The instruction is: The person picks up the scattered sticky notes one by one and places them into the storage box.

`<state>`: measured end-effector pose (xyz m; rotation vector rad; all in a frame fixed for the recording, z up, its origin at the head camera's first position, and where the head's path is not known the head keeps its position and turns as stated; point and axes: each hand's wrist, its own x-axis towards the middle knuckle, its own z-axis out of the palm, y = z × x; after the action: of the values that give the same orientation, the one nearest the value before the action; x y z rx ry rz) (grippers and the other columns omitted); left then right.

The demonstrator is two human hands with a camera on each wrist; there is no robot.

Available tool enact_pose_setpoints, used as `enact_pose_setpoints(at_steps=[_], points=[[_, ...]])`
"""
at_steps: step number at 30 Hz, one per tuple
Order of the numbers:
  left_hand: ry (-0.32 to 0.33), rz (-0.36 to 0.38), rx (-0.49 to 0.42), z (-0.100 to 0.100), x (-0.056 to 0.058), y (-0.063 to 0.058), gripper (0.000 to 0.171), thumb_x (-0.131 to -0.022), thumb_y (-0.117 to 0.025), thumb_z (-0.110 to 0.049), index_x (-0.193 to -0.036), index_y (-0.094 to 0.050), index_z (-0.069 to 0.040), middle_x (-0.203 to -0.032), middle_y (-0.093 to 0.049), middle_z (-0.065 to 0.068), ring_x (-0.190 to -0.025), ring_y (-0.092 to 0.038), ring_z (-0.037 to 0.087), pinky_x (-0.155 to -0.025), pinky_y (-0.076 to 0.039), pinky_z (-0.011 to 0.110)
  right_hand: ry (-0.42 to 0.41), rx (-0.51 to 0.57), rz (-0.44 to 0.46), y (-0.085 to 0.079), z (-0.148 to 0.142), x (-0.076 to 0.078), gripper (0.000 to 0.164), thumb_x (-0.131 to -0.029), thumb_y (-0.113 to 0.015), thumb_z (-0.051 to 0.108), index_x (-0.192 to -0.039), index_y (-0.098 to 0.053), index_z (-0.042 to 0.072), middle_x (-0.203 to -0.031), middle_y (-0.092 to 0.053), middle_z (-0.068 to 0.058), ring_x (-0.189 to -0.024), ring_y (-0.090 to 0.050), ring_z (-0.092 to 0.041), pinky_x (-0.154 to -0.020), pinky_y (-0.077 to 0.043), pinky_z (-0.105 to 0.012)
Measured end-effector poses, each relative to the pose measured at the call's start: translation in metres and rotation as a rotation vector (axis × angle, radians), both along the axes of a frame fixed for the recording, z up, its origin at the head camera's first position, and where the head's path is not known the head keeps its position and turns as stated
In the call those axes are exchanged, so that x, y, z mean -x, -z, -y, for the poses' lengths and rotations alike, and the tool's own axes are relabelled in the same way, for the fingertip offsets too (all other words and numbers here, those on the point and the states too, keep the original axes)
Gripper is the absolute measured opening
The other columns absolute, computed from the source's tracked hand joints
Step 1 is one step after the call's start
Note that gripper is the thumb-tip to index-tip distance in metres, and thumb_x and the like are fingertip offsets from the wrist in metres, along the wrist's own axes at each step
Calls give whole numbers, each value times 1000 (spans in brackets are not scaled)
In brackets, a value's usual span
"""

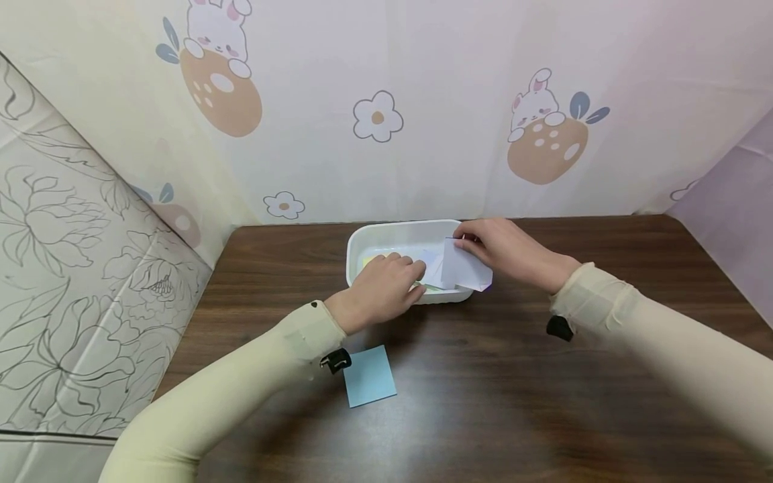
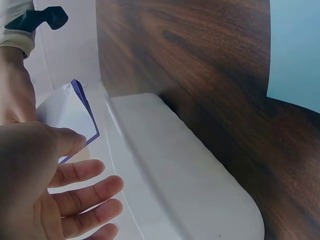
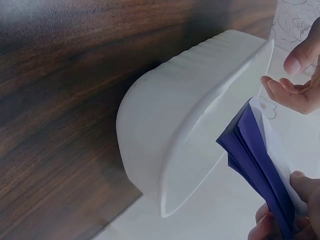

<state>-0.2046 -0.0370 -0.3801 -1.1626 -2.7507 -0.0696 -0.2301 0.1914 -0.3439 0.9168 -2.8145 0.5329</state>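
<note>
My right hand point(image 1: 506, 249) pinches a stack of purple paper sheets with white backs point(image 1: 468, 265) between thumb and fingers, over the right end of a white plastic tub point(image 1: 395, 231). In the right wrist view the purple edges of the stack point(image 3: 255, 150) fan slightly apart above the tub's rim. My left hand point(image 1: 386, 288) hovers over the tub's near side, fingers relaxed and apart, holding nothing; its thumb overlaps the stack point(image 2: 70, 112) in the left wrist view. Inside the tub lie a yellow piece of paper point(image 1: 368, 260) and pale sheets, partly hidden by my hands.
A light blue square pad of paper point(image 1: 371, 377) lies on the dark wooden table point(image 1: 483, 402), in front of the tub and by my left wrist. Behind the tub rises a patterned curtain point(image 1: 326, 134), with a floral sheet point(image 1: 78, 268) on the left.
</note>
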Motion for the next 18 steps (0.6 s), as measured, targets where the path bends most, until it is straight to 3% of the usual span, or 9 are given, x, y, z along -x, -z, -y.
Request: enact_pose_setpoints(at_steps=[18], points=[[-18, 18, -9, 3, 14, 2, 18, -92, -50, -29, -91, -56, -12, -76, -57, 0, -73, -54, 20, -62, -43, 35, 27, -30, 81, 1, 18, 17, 16, -92, -57, 16, -97, -68, 6, -84, -66, -5, -72, -56, -17, -66, -47, -35]])
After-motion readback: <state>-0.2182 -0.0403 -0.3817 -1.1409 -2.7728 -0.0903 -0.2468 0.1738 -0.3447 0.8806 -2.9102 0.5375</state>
